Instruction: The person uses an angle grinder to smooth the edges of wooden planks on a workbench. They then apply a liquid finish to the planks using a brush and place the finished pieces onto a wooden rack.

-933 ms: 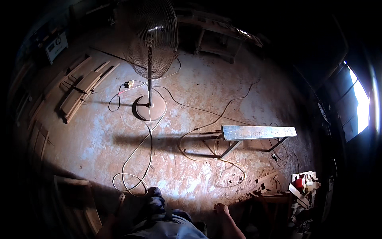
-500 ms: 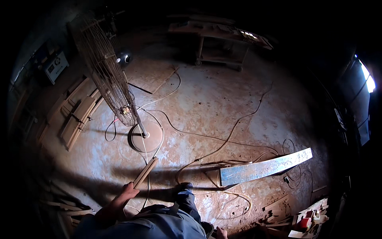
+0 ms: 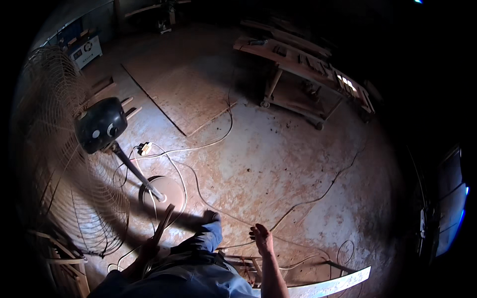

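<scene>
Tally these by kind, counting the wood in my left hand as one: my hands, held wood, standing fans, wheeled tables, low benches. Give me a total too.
Hands: 2, left hand (in shadow) and right hand
Held wood: 1
Standing fan: 1
Wheeled table: 1
Low bench, partly in view: 1
Total: 6

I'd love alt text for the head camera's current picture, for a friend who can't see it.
A person's left hand grips a wooden strip, while the right hand is empty, held out over a dusty workshop floor. A large standing fan is at left, a wheeled table at upper right, and cords trail between.
</scene>
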### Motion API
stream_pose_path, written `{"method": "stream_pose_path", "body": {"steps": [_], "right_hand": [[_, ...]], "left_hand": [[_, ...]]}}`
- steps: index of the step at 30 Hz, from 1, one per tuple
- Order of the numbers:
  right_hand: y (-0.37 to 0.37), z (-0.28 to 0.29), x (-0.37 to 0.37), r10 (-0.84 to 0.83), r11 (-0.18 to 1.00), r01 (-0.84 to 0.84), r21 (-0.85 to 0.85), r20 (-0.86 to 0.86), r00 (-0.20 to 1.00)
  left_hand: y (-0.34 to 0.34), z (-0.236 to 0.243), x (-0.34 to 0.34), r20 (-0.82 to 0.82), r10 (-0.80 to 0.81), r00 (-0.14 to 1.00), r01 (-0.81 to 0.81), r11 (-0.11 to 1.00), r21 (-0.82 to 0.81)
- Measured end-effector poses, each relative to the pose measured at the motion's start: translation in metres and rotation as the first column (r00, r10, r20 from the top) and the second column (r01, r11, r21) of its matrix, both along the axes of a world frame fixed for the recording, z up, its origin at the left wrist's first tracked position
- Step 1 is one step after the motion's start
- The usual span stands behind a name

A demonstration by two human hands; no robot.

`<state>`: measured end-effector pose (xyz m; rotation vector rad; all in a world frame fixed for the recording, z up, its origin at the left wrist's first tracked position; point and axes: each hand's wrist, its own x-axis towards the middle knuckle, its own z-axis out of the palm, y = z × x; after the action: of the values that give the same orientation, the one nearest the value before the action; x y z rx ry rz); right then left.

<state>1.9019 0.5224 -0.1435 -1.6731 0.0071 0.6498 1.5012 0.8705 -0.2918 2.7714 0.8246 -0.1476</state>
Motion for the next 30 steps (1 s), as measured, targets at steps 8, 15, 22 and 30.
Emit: {"method": "stream_pose_path", "body": {"steps": [8,15,22,30], "right_hand": [[0.109,-0.005,0.246,0.018,0.997,-0.045,-0.064,-0.372,0.928],[0.218,-0.044,0.484,0.089,0.969,-0.165,-0.182,-0.365,0.927],[0.398,-0.031,0.722,0.074,0.992,-0.102,-0.080,-0.302,0.950],[0.648,0.074,0.927,0.162,0.974,-0.157,0.165,-0.017,0.987]], "left_hand": [[0.000,-0.018,0.091,-0.307,0.692,0.653,-0.753,0.554,-0.354],[0.074,-0.025,0.280,-0.331,0.753,0.568,-0.820,0.550,-0.156],[0.218,0.044,0.500,-0.119,0.852,0.510,-0.794,0.413,-0.446],[0.409,0.091,0.700,0.009,0.749,0.663,-0.703,0.626,-0.338]]}}
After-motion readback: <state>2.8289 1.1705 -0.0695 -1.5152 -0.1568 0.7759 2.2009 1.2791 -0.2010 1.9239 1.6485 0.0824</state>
